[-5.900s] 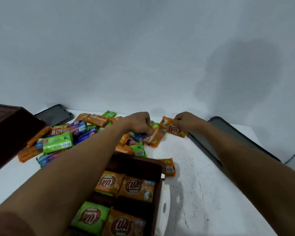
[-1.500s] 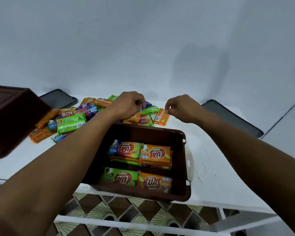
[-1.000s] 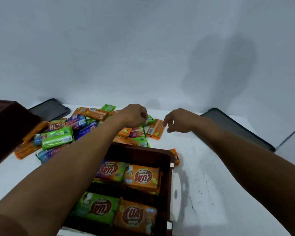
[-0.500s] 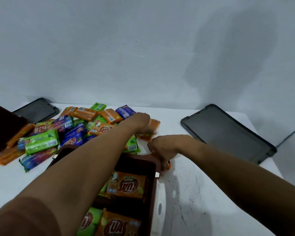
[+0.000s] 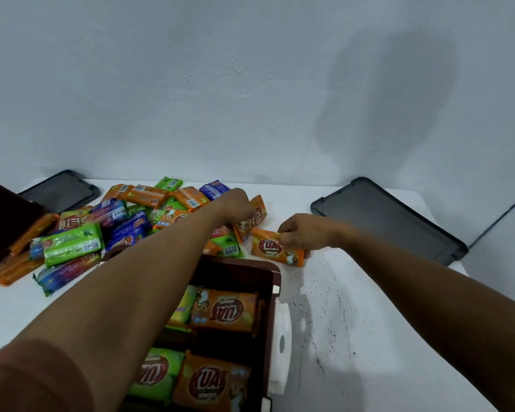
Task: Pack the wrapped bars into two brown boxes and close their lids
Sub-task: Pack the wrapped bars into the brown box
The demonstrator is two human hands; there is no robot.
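Observation:
An open brown box [image 5: 272, 289] sits in front of me with orange and green wrapped bars [image 5: 223, 310] packed inside. Behind it lies a heap of wrapped bars [image 5: 107, 221] in orange, green and blue. My left hand [image 5: 237, 208] reaches over the box and grips an orange bar [image 5: 257, 214] at the heap's right end. My right hand [image 5: 302, 233] pinches the edge of another orange bar [image 5: 269, 248] lying on the table just past the box's far right corner. A second brown box [image 5: 3, 221] stands at the far left, mostly out of frame.
A dark lid [image 5: 393, 218] lies flat at the back right and another dark lid [image 5: 61, 190] at the back left, both near the wall. The white table [image 5: 339, 322] has bare speckled surface right of the box. A white latch [image 5: 281, 343] juts from the box's right side.
My right hand has moved right from the box's corner and now pinches an orange bar. My left hand has stayed at the heap and holds an orange bar.

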